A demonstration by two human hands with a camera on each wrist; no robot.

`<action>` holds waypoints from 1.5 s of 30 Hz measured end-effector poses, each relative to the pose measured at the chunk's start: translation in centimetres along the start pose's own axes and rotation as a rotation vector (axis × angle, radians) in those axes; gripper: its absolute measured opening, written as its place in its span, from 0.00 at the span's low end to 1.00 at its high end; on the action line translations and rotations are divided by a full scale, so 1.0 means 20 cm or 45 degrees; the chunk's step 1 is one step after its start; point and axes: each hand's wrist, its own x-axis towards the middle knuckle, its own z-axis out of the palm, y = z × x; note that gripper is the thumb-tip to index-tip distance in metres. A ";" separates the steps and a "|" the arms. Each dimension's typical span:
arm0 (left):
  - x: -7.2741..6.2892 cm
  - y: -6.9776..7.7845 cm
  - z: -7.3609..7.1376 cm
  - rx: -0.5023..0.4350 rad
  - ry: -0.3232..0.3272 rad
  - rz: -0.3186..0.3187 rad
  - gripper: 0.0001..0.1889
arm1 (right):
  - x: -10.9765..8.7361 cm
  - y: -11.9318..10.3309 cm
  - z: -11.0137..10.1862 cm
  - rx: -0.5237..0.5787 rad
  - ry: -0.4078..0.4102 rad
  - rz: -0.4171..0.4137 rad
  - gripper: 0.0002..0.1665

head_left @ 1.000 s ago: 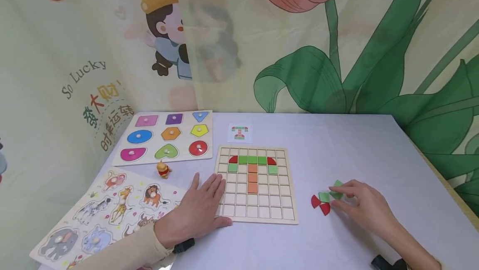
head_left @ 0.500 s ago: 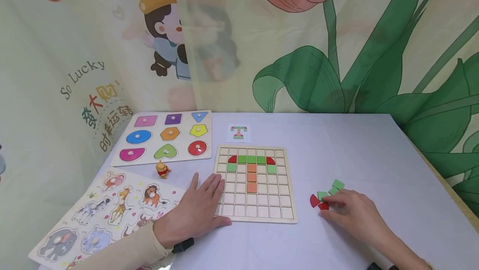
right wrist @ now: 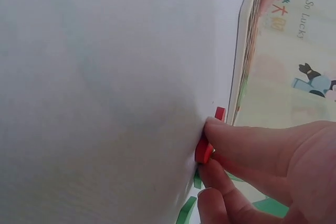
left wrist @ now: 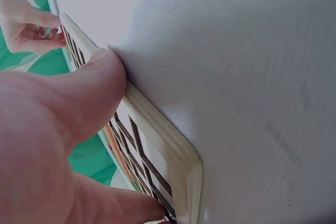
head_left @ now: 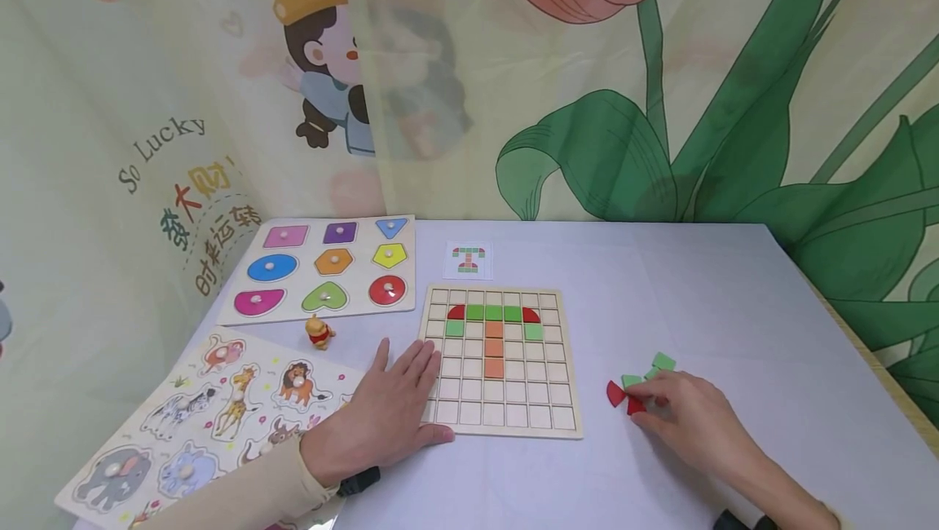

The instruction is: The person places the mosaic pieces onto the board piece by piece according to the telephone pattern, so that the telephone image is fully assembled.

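Observation:
My left hand (head_left: 389,408) lies with straight fingers on the left side of a wooden grid board (head_left: 539,395), its thumb against the near edge (left wrist: 139,98). Set into the grid are a row of green squares (head_left: 495,313), a red quarter circle at each end, a light green square below each end, and a column of orange squares (head_left: 495,348). To the right of the board, my right hand (head_left: 689,412) pinches a red quarter-circle piece (right wrist: 203,150) between thumb and fingers, low at the tabletop. Another red piece (head_left: 615,394) and several green pieces (head_left: 663,361) lie around it.
A small pattern card (head_left: 468,260) lies behind the board. Leftward are a shape puzzle (head_left: 352,281), an animal puzzle (head_left: 198,424) partly under my left forearm, and a small bear figure (head_left: 319,333). A printed curtain (head_left: 455,179) hangs behind the table.
My right hand has left the green pieces at the back of the pile, moved left and nearer, and now pinches a red piece. My left hand stays on the board.

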 end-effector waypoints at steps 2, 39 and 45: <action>0.00 0.00 0.00 -0.002 -0.001 0.000 0.50 | 0.00 0.00 0.00 0.000 -0.001 0.026 0.25; 0.00 0.00 0.00 -0.005 0.010 0.011 0.50 | 0.00 -0.01 0.02 -0.130 0.105 -0.156 0.21; 0.00 0.00 0.00 -0.020 0.010 0.008 0.51 | -0.01 -0.06 -0.02 -0.121 0.149 -0.165 0.22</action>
